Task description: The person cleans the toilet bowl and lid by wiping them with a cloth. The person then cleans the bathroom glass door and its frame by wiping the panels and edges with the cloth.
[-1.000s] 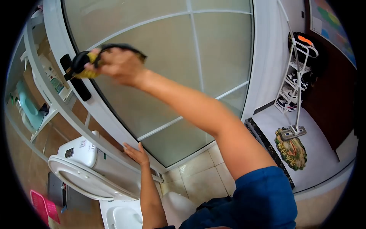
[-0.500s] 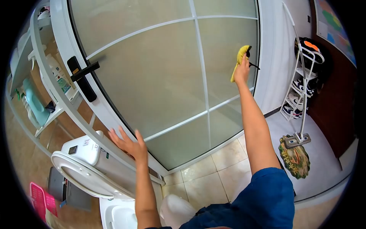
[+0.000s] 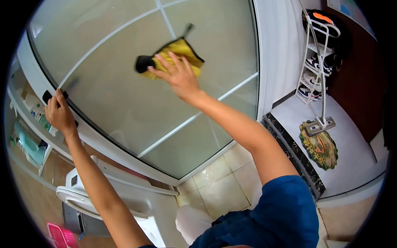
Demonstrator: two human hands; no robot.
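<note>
Cloth (image 3: 191,51) has shifted inward from the right edge of the glass (image 3: 124,95); right hand (image 3: 183,82) grip, fingers apart, presses it flat, apparently for contact. Left hand (image 3: 61,116) has risen to the handle (image 3: 48,96), grip clamped there, presumably steadying the door (image 3: 93,138).

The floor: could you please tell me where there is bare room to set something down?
Bare tiles lie between the glass door and the person's leg; pale floor shows between the mat and the black threshold. It is crowded at the mop head and shoe rack.
</note>
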